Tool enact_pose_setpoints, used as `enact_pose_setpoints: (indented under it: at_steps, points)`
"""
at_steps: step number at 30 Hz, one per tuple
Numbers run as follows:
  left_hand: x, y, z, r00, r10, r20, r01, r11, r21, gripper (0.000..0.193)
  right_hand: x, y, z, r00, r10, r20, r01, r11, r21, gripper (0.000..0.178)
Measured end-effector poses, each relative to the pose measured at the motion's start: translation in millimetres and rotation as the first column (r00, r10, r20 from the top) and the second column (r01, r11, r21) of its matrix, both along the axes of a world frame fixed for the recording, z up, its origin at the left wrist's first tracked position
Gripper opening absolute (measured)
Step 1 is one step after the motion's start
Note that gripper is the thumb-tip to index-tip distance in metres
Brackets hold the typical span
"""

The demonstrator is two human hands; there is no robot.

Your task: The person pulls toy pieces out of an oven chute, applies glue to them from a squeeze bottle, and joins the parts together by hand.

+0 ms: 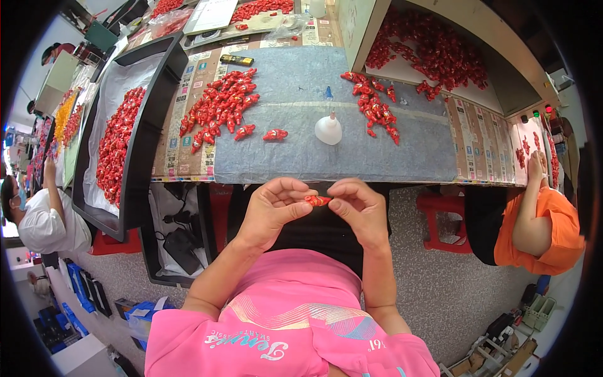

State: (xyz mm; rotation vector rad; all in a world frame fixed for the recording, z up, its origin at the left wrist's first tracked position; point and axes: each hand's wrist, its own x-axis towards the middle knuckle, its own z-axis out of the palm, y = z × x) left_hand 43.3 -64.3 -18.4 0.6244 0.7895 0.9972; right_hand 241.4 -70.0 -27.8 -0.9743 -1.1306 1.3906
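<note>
Between my two hands, in front of the table's near edge, is a small red figurine point(318, 201), perhaps of plastic. My left hand point(273, 210) pinches its left end between thumb and fingers. At its other end, the thumb and fingertips of my right hand point(361, 210) close on it as well. On the blue-grey mat point(282, 164) beyond stands a white squeeze bottle point(328, 130) with a thin needle tip. One pile of similar red pieces point(223, 103) lies to the left, with two loose pieces point(275, 134) beside it. A smaller red pile point(375, 107) lies to the right.
A black tray point(164, 81) of red pieces stands at left. A shelf box point(352, 38) holding many more is at back right. A yellow-black cutter point(237, 60) and a blue tip point(328, 92) lie on the mat. Co-workers sit at left point(53, 217) and right point(540, 232).
</note>
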Motion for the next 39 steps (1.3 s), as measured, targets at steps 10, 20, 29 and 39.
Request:
enact_pose_setpoints:
  at_steps: [10,20,29,39]
  points:
    - [-3.3,3.7,-2.0,0.998,0.067,0.005,-0.066,0.995,-0.07,0.031,-24.5,68.9,18.8,0.734,-0.497,0.463,0.3,0.849,0.435,0.044]
    - [-7.4,9.9,-1.0,0.994,0.107,0.01,-0.106,0.991,-0.082,0.031,-6.2,46.0,16.6,0.862,-0.341,0.376,0.196,0.907,0.373,0.045]
    - [-5.8,10.6,-2.9,0.993,0.116,0.007,-0.115,0.991,-0.075,0.031,3.6,-35.7,30.5,0.92,-0.304,0.247,0.298,0.953,0.062,0.054]
    - [-5.2,9.2,-5.0,0.993,0.117,0.011,-0.116,0.992,-0.057,0.031,1.8,-36.3,26.2,0.872,-0.362,0.329,0.304,0.928,0.216,0.045]
